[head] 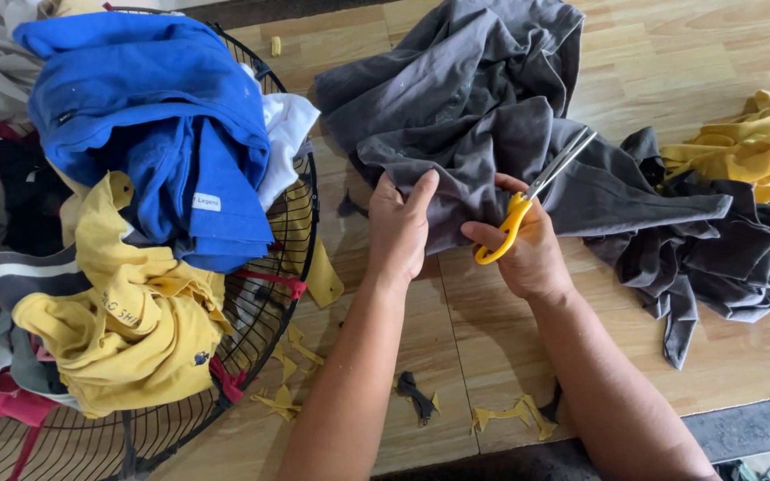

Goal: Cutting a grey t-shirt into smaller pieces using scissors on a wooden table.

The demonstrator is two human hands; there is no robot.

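Note:
A dark grey garment (483,107) lies crumpled across the wooden floor (483,347). My left hand (398,227) presses flat on its near edge, fingers together, pinning the cloth. My right hand (528,254) grips yellow-handled scissors (536,191), whose metal blades point up and to the right over the grey cloth. The two hands sit close together, a few centimetres apart.
A black wire fan guard (300,214) on the left holds a pile of clothes: a blue garment (153,125), a yellow shirt (126,312), a white piece. Yellow fabric (759,147) and more grey cloth (724,258) lie at right. Small yellow and dark scraps (510,414) litter the floor.

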